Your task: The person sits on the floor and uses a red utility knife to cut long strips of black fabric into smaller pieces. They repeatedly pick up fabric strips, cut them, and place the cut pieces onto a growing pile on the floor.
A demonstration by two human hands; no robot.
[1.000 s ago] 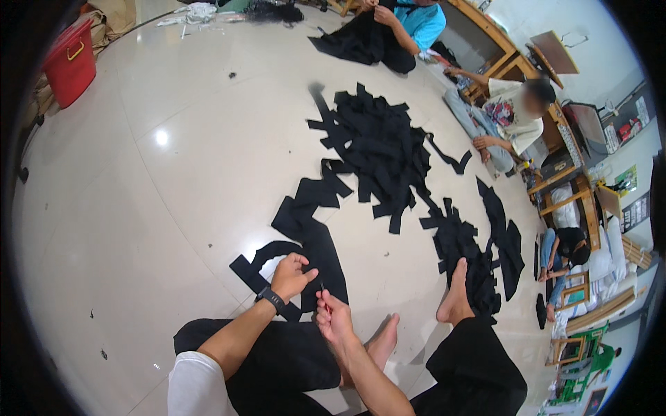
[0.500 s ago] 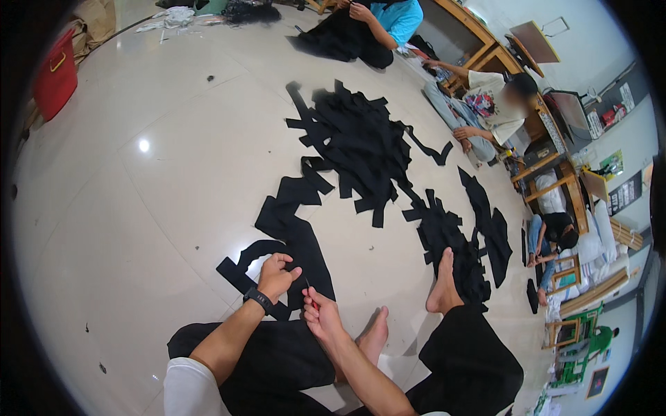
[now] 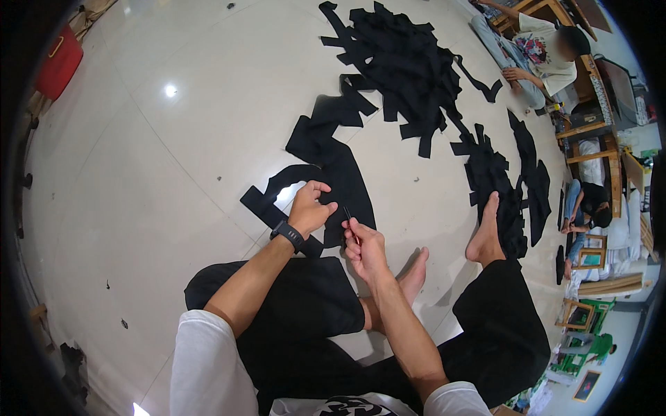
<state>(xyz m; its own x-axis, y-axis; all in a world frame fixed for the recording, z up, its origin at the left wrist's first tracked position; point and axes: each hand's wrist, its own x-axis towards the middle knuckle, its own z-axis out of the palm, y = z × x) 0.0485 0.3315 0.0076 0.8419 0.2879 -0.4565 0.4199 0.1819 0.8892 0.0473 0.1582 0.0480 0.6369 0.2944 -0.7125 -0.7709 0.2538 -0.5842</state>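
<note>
My left hand [image 3: 309, 211], with a dark watch [image 3: 287, 236] on its wrist, hovers over a long black cloth piece [image 3: 341, 175]. Its thumb and forefinger stand apart, and I make out nothing held between them. In my right hand [image 3: 366, 249] is a small pointed tool [image 3: 348, 213] with a thin dark tip and a bit of red at the grip. The fingers wrap round it, hiding most of the handle. Its tip points up and slightly left, near the left thumb. A curved black strip [image 3: 260, 206] lies beside the left hand on the floor.
A large heap of black cloth pieces [image 3: 409, 69] lies ahead, with a smaller pile [image 3: 494, 170] by my foot [image 3: 485, 232]. Several people sit at the right, near wooden stools [image 3: 590, 253]. A red bin [image 3: 61, 64] stands at far left.
The view has tilted down, so the floor, heap and hands sit differently in it and the person in blue is out of sight. Both hands keep nearly the same pose; the tool stays in the right.
</note>
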